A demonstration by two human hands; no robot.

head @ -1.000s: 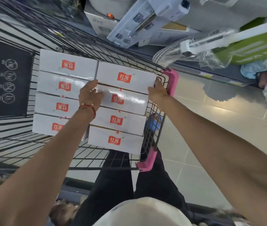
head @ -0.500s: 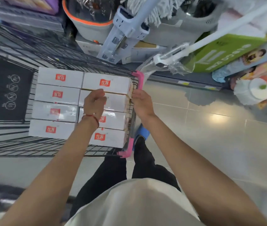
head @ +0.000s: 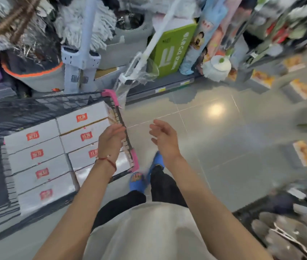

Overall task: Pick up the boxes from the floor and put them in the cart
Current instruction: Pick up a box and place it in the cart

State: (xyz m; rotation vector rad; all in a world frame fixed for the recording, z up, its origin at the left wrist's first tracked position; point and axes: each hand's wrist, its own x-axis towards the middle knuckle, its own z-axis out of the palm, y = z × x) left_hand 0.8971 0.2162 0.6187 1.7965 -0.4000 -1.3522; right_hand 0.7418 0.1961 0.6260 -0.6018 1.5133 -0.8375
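A black wire cart [head: 36, 107] with pink corner guards stands at the left. Several white boxes with red labels [head: 34, 154] lie packed in two rows inside it. More boxes lie scattered on the grey floor at the right, among them one [head: 302, 154] nearest me and one [head: 299, 90] farther off. My left hand [head: 110, 139] hangs over the cart's right rim with relaxed fingers and holds nothing. My right hand [head: 164, 137] is in the air to the right of the cart, fingers loose and empty.
Mops, buckets and a green carton [head: 173, 49] crowd the shelf behind the cart. A dark bin of goods [head: 284, 228] sits at the lower right. My feet in blue slippers [head: 136, 182] stand beside the cart on the tiled floor [head: 214, 147].
Both hands have come off the boxes in the cart and drawn back, the right hand swinging out over the floor. My view has turned right, bringing the scattered floor boxes into sight.
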